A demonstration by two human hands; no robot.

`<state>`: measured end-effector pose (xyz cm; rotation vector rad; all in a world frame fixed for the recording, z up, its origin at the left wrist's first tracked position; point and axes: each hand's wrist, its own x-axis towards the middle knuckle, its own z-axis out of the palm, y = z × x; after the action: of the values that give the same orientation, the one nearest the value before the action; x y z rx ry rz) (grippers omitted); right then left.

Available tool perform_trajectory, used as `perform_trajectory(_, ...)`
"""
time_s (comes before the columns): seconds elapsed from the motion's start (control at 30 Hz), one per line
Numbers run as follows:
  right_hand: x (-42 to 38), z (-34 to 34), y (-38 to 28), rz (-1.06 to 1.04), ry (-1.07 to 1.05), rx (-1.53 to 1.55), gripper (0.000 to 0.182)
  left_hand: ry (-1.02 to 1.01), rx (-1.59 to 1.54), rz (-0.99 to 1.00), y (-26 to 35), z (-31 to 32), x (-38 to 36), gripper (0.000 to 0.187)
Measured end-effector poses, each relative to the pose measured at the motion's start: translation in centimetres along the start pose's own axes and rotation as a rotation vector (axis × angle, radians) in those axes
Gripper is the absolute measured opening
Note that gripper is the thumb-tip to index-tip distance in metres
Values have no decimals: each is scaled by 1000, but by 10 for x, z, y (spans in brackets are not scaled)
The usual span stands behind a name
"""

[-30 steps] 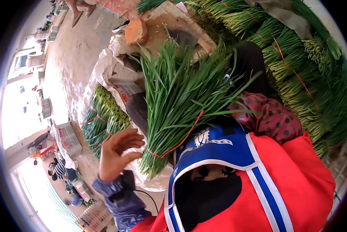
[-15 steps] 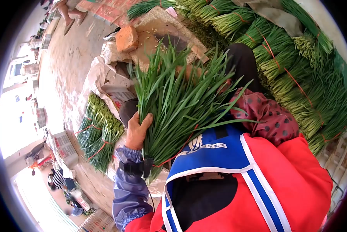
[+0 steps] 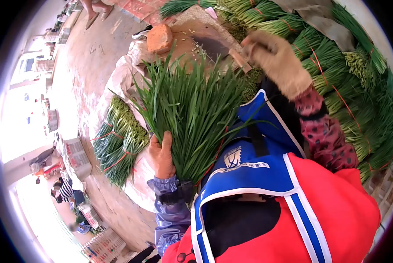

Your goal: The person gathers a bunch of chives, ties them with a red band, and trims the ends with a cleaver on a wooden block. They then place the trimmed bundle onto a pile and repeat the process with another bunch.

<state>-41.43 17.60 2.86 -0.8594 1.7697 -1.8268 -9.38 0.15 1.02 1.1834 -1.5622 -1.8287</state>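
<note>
My left hand [image 3: 161, 154] grips the lower part of a big bundle of green chives [image 3: 190, 109] tied with a red band, its leaves fanning upward against my blue and red apron. My right hand [image 3: 275, 59], in a dusty glove with a dotted red sleeve, is lifted above the bundle's tips and holds nothing that I can see. It hovers by a wooden chopping block [image 3: 196, 37] with a cleaver blade on it.
Stacked tied chive bundles [image 3: 345, 83] fill the right side. More bundles [image 3: 117, 140] lie on white sacking at the left. A brick [image 3: 160, 38] sits beside the block. Crates [image 3: 76, 153] and people stand on the concrete floor at the far left.
My left hand went from open beside the bundle to gripping its base. My right hand came out from behind the leaves and rose toward the chopping block.
</note>
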Motion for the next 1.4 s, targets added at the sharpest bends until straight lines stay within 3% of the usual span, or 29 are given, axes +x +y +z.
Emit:
perform_trajectory(0.1,-17,46,-38,-302,-283,-273,16,29,65,43,-2,6,-2,31)
perform_trajectory(0.17,-17,75,-51,-180,-476,-627,28,44,88,35,0,10,-6,32)
perform_trajectory(0.27,-10,113,-44,-35,-697,-881,23,21,171,82,7,17,-14,32)
perform_trajectory(0.3,-11,114,-35,-42,-697,-884,23,23,168,88,5,16,-14,32)
perform_trajectory(0.43,-3,98,4,-186,-26,-270,14,68,46,128,-1,10,-16,32)
perform_trajectory(0.47,4,87,-4,148,3,-114,15,57,-24,109,0,10,-16,31)
perform_trajectory(0.57,12,63,-8,219,104,71,14,28,-145,86,-4,9,-12,30)
perform_trajectory(0.6,10,64,-10,213,103,61,14,16,-185,75,-5,9,-9,29)
perform_trajectory(0.67,-6,73,-21,-346,-44,-266,17,13,-204,71,-9,9,-5,29)
perform_trajectory(0.7,-19,79,-31,-299,-216,-186,18,13,-210,58,-10,8,-4,28)
perform_trajectory(0.77,-26,95,-36,-511,-598,-552,32,14,-231,54,-9,7,1,28)
perform_trajectory(0.8,-29,100,-28,-503,-600,-550,32,21,-252,56,-9,6,3,27)
perform_trajectory(0.87,-38,114,4,-180,-479,-769,38,32,-257,55,-7,2,3,27)
perform_trajectory(0.97,-26,96,30,115,-739,-892,56,56,-278,53,-7,-3,4,27)
perform_trajectory(1.03,-24,83,27,185,-739,-918,55,61,-295,54,-9,-3,5,27)
perform_trajectory(1.1,-25,82,27,121,-417,-1080,54,53,-289,42,-7,-3,6,26)
perform_trajectory(1.17,-17,82,9,-211,-89,-1189,43,50,-276,31,-9,-3,6,26)
perform_trajectory(1.2,-15,82,-3,-209,-94,-1187,43,53,-296,39,-11,-3,7,26)
perform_trajectory(1.3,-19,90,-24,-439,-220,-596,21,61,-302,41,-11,-3,8,26)
perform_trajectory(1.37,-28,106,-43,-49,-504,-522,17,66,-294,35,-11,-2,10,26)
perform_trajectory(1.4,-29,112,-40,-49,-505,-521,17,63,-300,35,-11,-1,9,27)
